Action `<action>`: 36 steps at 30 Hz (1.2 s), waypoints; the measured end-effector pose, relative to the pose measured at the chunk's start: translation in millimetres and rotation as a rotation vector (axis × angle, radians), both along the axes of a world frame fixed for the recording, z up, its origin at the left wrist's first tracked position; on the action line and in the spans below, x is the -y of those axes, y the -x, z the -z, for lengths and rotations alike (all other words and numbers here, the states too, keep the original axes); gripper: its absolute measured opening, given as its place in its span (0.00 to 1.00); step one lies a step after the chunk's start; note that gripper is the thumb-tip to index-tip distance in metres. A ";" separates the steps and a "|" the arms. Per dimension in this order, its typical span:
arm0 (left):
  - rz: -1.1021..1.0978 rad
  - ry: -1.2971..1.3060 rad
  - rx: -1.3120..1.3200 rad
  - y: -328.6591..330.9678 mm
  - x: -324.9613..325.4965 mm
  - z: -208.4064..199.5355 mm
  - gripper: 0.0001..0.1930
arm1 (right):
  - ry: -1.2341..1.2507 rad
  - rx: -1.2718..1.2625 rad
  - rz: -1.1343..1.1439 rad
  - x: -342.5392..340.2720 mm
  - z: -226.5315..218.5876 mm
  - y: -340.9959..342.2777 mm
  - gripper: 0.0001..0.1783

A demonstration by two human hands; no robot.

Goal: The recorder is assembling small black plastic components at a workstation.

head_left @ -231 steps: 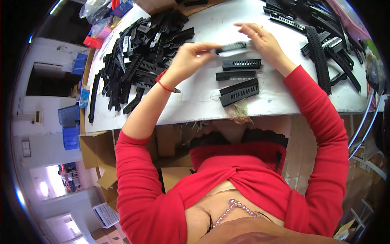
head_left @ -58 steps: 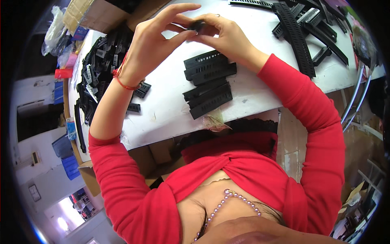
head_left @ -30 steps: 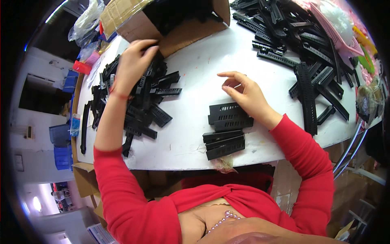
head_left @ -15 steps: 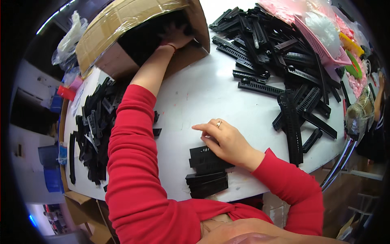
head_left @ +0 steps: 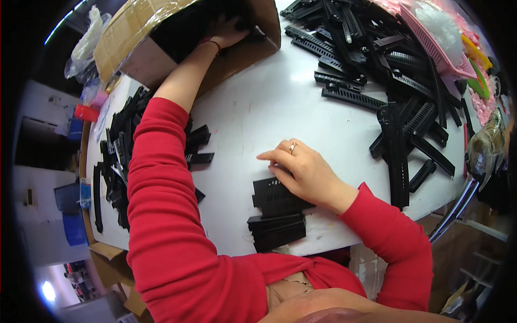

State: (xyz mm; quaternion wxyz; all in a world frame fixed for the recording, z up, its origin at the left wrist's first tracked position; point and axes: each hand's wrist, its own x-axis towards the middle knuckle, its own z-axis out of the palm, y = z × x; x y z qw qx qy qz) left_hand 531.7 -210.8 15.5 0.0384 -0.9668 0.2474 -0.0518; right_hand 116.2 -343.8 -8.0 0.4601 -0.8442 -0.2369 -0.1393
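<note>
My left hand (head_left: pixel 229 33) reaches deep into a cardboard box (head_left: pixel 264 62) at the far left of the table. Its fingers look spread against the dark inside, which hides what they touch. My right hand (head_left: pixel 309 175) rests at the middle of the table, forefinger stretched out and the other fingers loosely bent, with nothing in it. Just under and beside it lies a small stack of flat black slotted plastic pieces (head_left: pixel 277 196). Closer to me, touching that stack, are several more narrow black pieces (head_left: pixel 277 231).
A big heap of long black slotted strips (head_left: pixel 355 99) covers the right side of the white table (head_left: pixel 242 118). Another pile of black pieces (head_left: pixel 121 142) lies at the left, partly behind my arm. A pink basket (head_left: pixel 431 43) holding clear plastic stands at the far right.
My view has shifted a little. My left arm has moved slightly left, with its hand still inside the box, uncovering black pieces beside it. My right hand stays by the stack.
</note>
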 end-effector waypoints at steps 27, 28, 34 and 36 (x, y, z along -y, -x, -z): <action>0.189 0.813 -0.153 359.2 -37.0 -69.5 0.19 | 0.244 0.171 0.441 28.5 22.3 -25.9 0.25; 0.199 0.817 -0.086 339.0 -53.6 -49.6 0.17 | 0.215 0.130 0.420 29.2 18.7 -23.4 0.23; 0.187 0.921 -0.224 334.8 -97.2 -2.5 0.16 | 0.018 -0.034 0.236 25.6 7.2 -19.1 0.20; 0.179 0.903 -0.271 341.4 -94.2 2.3 0.19 | 0.029 -0.070 0.218 25.1 6.0 -19.1 0.21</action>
